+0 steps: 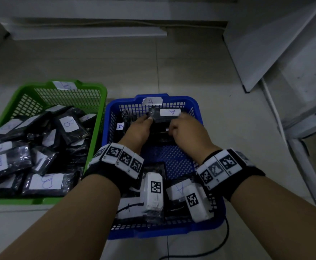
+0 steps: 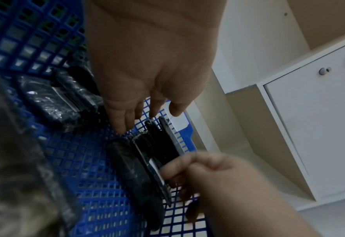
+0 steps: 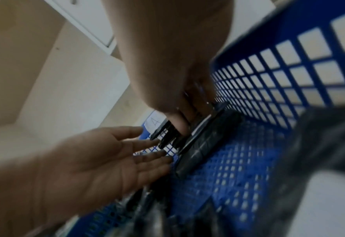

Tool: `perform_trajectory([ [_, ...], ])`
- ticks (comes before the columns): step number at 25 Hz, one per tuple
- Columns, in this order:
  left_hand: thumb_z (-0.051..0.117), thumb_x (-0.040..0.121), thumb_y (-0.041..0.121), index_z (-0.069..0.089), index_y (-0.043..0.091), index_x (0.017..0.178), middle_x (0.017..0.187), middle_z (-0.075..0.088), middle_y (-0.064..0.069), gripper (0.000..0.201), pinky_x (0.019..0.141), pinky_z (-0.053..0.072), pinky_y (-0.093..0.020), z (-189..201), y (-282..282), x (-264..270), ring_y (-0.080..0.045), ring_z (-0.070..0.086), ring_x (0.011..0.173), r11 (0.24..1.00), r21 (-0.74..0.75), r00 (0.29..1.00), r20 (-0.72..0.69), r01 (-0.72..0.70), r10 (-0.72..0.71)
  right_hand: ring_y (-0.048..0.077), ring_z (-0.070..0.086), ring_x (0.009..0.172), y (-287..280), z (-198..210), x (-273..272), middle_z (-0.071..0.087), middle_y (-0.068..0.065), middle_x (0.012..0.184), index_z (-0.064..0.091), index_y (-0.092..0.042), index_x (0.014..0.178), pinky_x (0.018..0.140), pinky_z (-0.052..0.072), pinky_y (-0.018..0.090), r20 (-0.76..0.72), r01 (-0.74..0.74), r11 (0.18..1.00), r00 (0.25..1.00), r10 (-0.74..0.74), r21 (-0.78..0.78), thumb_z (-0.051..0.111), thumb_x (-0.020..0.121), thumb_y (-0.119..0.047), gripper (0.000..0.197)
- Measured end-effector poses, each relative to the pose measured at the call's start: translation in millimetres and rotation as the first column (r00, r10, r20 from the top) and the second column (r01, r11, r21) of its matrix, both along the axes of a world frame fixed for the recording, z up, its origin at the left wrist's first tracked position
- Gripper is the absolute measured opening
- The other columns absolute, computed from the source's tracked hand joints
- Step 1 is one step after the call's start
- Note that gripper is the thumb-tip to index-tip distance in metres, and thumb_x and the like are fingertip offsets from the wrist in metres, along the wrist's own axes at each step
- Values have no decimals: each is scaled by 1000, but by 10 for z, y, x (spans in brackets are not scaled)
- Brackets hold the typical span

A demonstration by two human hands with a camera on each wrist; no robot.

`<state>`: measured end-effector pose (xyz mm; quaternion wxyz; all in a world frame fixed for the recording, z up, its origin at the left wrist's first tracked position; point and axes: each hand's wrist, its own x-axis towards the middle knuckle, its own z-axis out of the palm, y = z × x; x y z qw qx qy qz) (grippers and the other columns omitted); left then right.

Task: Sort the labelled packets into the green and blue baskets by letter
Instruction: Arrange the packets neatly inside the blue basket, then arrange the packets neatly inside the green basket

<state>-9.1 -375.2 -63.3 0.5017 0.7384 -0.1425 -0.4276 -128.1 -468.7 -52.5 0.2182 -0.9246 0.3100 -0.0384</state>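
So from the head view, both hands are down at the far wall of the blue basket (image 1: 212, 225), working on a little row of A packets (image 1: 167, 117) standing on edge against that wall. Left hand (image 1: 139, 129) sits at the row's left end, right hand (image 1: 186, 128) at the right end, so the row's long axis runs straight across between them. Green basket (image 1: 97, 102) with the B packets (image 1: 46, 182) is off to the left, untouched.

Left wrist view: left hand (image 2: 145, 77) has its fingers straight, tips just at the end of the upright packets (image 2: 145, 162), not curled round anything. Right hand (image 2: 206, 170) is curled and seems to pinch a packet's edge.

Right wrist view is blurry, but the right hand (image 3: 175, 89) looks dug in between the packets (image 3: 204, 139), gripping one. Left hand (image 3: 98, 157) is flat and open, palm towards the stack. I'd guess the right does the moving and the left just steadies
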Motion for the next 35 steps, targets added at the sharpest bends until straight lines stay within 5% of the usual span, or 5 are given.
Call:
perform_trajectory([
  [11,48,97,23,51,18,133,114,51,7,36,94,35,-21,224,150,-87,-9,48,107,998,10,971,231,62,-63,25,-1,148,40,-79,-120,7,7,160,17,-23,151,120,4,35,-112,-37,999,993,39,20,47,92,-7,67],
  [18,56,86,13,68,16,108,126,46,-8,25,105,34,-31,330,783,-118,-28,44,118,977,153,675,738,-145,-15,28,31,129,558,115,-529,38,8,135,55,-19,127,107,30,32,-59,-52,995,997,57,80,55,90,-19,38],
  [26,59,90,22,43,18,139,156,19,0,52,110,26,-27,429,1489,-210,-19,28,140,895,413,774,506,170,-381,31,30,137,1228,203,-662,28,8,152,9,-34,150,113,27,46,-352,-132,960,911,216,246,56,81,-62,88],
  [30,56,89,12,60,16,123,127,53,-6,34,91,35,-19,650,1855,-25,-20,53,115,960,252,718,645,123,-262,33,25,138,1524,356,-477,26,12,149,18,-30,150,114,24,44,-326,-67,985,938,117,158,56,87,-48,76],
  [35,55,85,3,71,13,96,104,60,-6,22,85,42,-22,654,2541,407,-21,58,97,995,95,637,770,-45,-44,26,31,130,1991,456,68,36,5,136,46,-28,134,107,34,41,-86,-126,978,986,142,166,57,89,-34,47],
])
